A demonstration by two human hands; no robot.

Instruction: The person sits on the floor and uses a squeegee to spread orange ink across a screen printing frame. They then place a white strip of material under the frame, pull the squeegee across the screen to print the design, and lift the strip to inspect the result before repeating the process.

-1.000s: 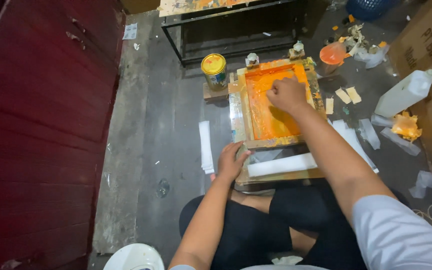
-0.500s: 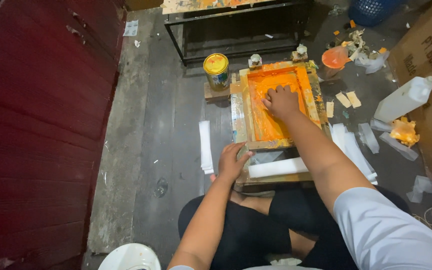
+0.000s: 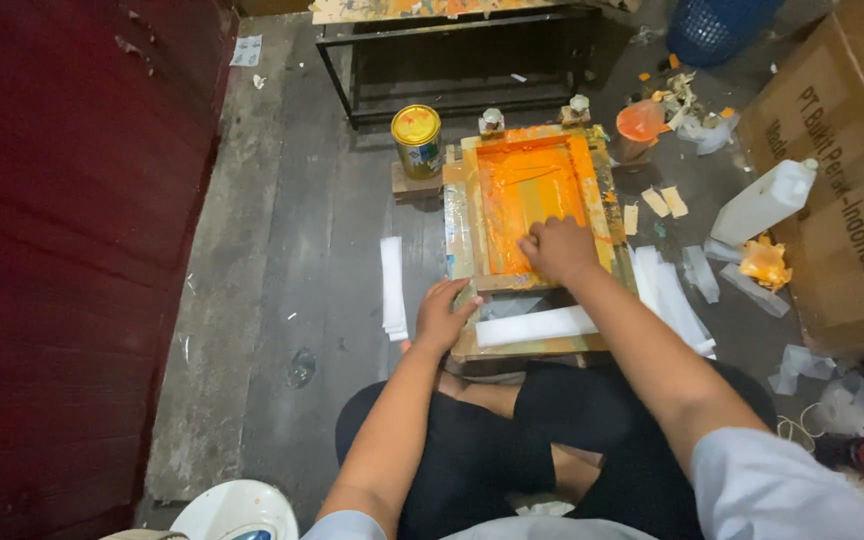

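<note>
- Right hand (image 3: 559, 248) is curled shut on a squeegee, barely seen, at the near end of the orange screen (image 3: 532, 195).
- Left hand (image 3: 444, 315), fingers spread, presses the frame's (image 3: 459, 225) near-left corner.
- Tin (image 3: 417, 138) stands just left.

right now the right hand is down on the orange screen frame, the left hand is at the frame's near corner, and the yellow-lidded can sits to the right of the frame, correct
Not quite: the can's side is wrong. In the head view the yellow-lidded can sits to the left of the orange screen frame, by its far corner. The rest holds: the right hand is down on the frame, and the left hand is at its near corner.
</note>
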